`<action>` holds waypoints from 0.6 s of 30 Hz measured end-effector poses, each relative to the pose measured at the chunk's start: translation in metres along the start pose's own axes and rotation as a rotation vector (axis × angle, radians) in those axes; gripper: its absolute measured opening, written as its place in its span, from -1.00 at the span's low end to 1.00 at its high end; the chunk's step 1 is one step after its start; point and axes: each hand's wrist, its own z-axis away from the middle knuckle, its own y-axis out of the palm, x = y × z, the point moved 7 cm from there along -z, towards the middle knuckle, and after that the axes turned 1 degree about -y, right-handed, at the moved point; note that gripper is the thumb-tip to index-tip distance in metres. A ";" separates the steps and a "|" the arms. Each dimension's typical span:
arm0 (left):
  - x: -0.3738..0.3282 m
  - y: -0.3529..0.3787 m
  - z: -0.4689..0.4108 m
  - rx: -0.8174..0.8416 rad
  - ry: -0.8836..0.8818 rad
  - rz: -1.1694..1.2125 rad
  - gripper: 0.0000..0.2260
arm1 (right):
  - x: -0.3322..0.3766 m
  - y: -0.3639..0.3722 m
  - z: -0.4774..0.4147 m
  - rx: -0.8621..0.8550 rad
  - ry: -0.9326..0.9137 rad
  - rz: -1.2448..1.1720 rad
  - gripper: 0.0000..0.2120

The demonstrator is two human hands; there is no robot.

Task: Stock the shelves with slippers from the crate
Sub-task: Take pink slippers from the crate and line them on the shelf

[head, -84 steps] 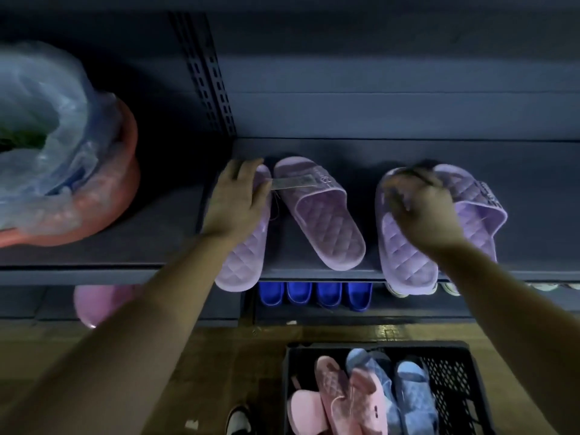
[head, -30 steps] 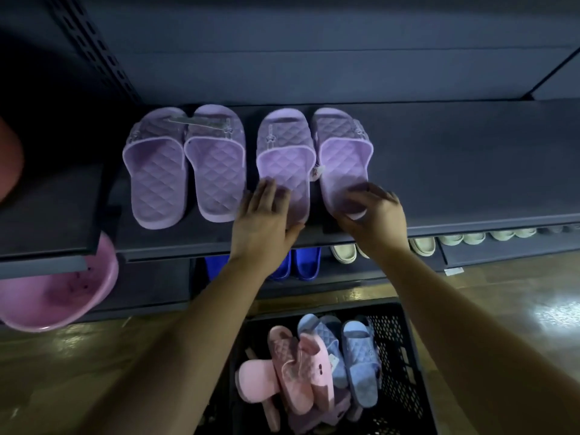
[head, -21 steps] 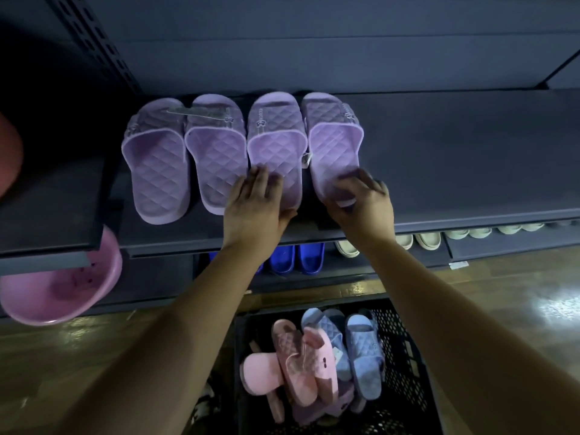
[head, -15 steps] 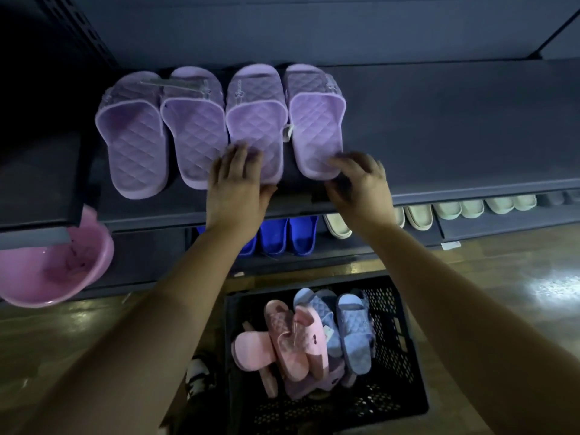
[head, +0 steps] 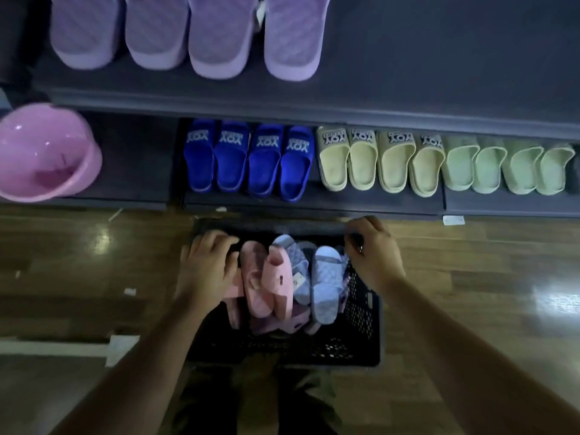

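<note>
The black plastic crate [head: 361, 309] stands on the floor below me, holding several pink slippers [head: 260, 277] and pale blue slippers [head: 326, 277] standing on edge. My left hand [head: 207, 268] lies over the crate's far left corner beside the pink slippers, fingers curled over the rim. At the far right corner my right hand [head: 373, 255] curls its fingers round the rim. Two pairs of purple quilted slippers [head: 219, 36] stand side by side on the upper shelf [head: 439, 73], toes to the back.
The lower shelf holds blue slippers [head: 248, 158], cream slippers [head: 379, 161] and pale green slippers [head: 508, 164] in a row. A pink basin [head: 44, 152] sits at the left. Wooden floor [head: 470, 277] surrounds the crate; the upper shelf's right part is bare.
Both hands left the purple slippers on the upper shelf and dropped to the crate's far corners. My view tilted down toward the crate and floor.
</note>
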 end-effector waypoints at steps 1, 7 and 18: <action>0.008 0.012 0.012 0.045 -0.026 0.004 -0.76 | -0.004 0.012 0.008 0.029 0.016 -0.004 -0.80; 0.045 0.080 0.044 0.191 -0.076 0.024 -0.62 | -0.008 0.108 0.030 0.210 0.018 -0.016 -0.78; 0.111 0.175 0.047 0.217 -0.016 0.064 -0.67 | -0.011 0.301 0.024 0.508 -0.147 0.265 -0.49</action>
